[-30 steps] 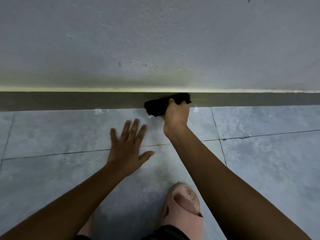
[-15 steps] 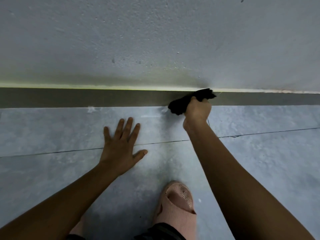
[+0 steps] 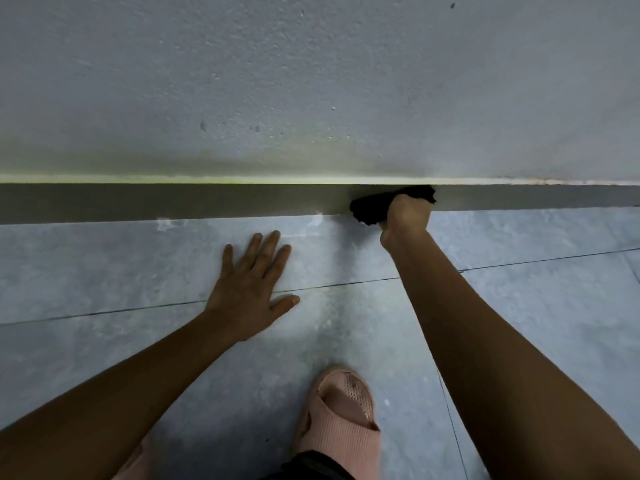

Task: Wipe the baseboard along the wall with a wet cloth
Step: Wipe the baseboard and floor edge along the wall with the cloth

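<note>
Right hand [image 3: 406, 216] is fisted around a black cloth [image 3: 372, 206], pressing it vs the dark baseboard [image 3: 173, 202] at approx 1 o'clock from frame centre; the cloth bunches out to 9 o'clock of the knuckles and a smaller tuft shows at the 1 o'clock side, reaching the strip's top edge where the wall [image 3: 311, 81] begins. Left hand [image 3: 254, 285] is spread flat, palm down on the tile floor [image 3: 536, 306] at approx 8 o'clock of the cloth, well apart from it, holding nothing, prob. bracing body weight. A pink slipper [image 3: 341, 420] sits at 6 o'clock, low in frame. Risks, as judgement: the wad is balled up, so only part of it likely meets the board; top lip or the bottom seam w/ the floor could get skipped, esp. the pale smears at the floor edge near 9 o'clock of the cloth. Wet cloth may drip onto the tiles, and the braced palm or slipper could slide on a damp patch, since the person looks to be leaning fwd. Pressing too high could rub dirty water onto the rough painted wall and leave a mark. Can't tell how wet the cloth is. The stretch at 3 o'clock looks not yet covered.
</note>
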Tool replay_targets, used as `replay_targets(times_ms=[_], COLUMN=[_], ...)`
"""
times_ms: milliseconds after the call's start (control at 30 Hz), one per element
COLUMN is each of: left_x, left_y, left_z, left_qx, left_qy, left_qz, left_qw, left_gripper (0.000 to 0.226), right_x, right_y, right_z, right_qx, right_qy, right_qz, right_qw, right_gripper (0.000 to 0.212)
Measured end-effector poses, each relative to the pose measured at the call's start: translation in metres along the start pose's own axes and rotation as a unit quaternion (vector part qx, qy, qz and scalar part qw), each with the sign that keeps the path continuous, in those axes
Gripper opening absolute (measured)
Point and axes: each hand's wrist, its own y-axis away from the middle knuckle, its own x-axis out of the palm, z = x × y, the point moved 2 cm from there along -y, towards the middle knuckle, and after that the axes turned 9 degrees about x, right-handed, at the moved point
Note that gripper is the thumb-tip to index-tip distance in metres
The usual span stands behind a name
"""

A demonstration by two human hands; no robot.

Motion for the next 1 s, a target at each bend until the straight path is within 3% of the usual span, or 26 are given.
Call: replay_targets(times_ms=[200,333,433,533,633,733,800,1000], left_x=[0.0,-0.003,-0.005,-0.005,-0.002,-0.001,-0.001,-0.002], left_y=[-0.014,-0.013,-0.013,-0.013,-0.012,-0.013,-0.013,-0.013], left_z=[-0.011,-0.012,-0.014,-0.015,-0.015,-0.015,-0.015,-0.015], left_qx=[0.009,0.013,0.007,0.006,0.004,0.004,0.004,0.002], left_qy=[-0.012,-0.019,-0.018,-0.023,-0.017,-0.016,-0.019,-0.021], left_qz=[0.028,0.039,0.041,0.036,0.03,0.031,0.032,0.03], left_qw=[0.999,0.999,0.999,0.999,0.999,0.999,0.999,0.999], left_gripper=[0.086,0.087,0.087,0.087,0.087,0.087,0.087,0.087], right_x=[0.008,-0.012,-0.025,-0.023,-0.025,-0.029,-0.026,-0.023], right_y=[0.017,-0.003,-0.02,-0.017,-0.011,-0.014,-0.014,-0.007], right_z=[-0.013,0.005,0.016,0.012,0.014,0.022,0.022,0.016], right_qx=[0.019,-0.048,-0.034,0.032,0.035,-0.007,-0.021,0.039], right_qy=[0.044,0.007,0.066,0.103,0.081,0.036,0.069,0.098], right_qz=[0.113,0.033,-0.025,0.02,0.065,0.061,0.027,0.054], right_qw=[0.992,0.998,0.997,0.994,0.994,0.997,0.997,0.993], right_gripper=[0.033,0.039,0.036,0.024,0.035,0.037,0.037,0.036])
